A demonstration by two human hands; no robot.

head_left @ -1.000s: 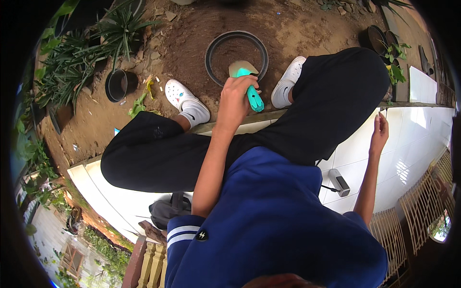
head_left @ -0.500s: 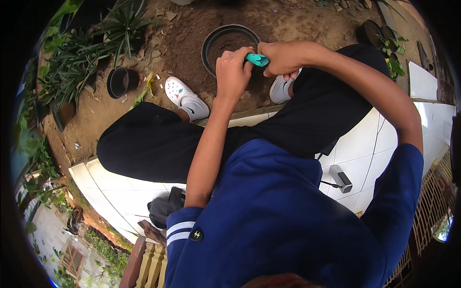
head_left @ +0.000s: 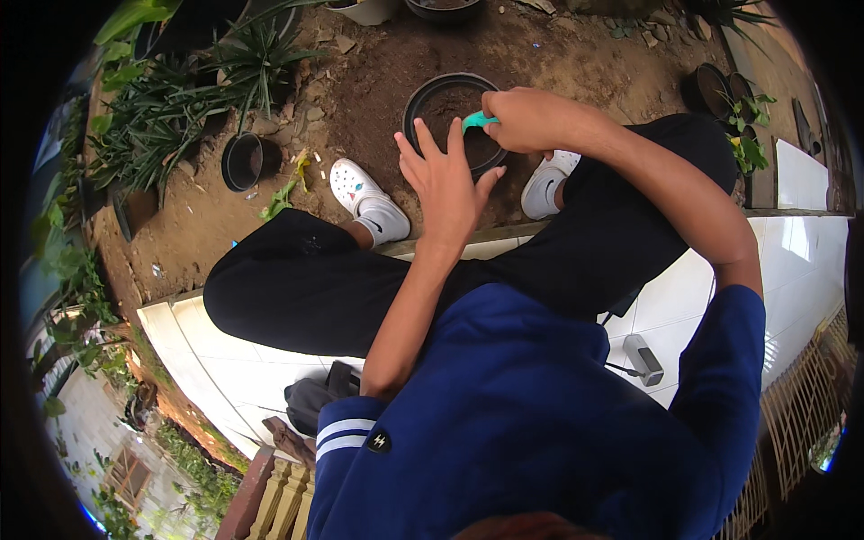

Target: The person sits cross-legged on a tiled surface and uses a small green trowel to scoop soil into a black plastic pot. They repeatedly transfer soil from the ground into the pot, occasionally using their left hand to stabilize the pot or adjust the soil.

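Observation:
A black round pot (head_left: 411, 106) with brown soil in it stands on the dirt between my feet. Over its right rim, my right hand (head_left: 529, 119) is closed around a small teal hand tool (head_left: 477, 121). Only a short, curved part of that tool shows, pointing left over the pot, so its exact kind is unclear. My left hand (head_left: 447, 184) hovers above the near left side of the pot, fingers spread and holding nothing. Its fingertips come close to the teal tool; whether they touch cannot be made out.
An empty-looking black pot (head_left: 243, 162) stands left, beside spiky green plants (head_left: 256, 76). More black pots (head_left: 706, 88) are at the right. White clogs (head_left: 355, 186) rest on the soil. On the white tiles (head_left: 216, 337) lie a black bag (head_left: 310, 396) and a small grey device (head_left: 643, 360).
My left hand has let go of the teal tool and opened, moving down and away from it. My right hand still holds the tool. The whole view has shifted slightly.

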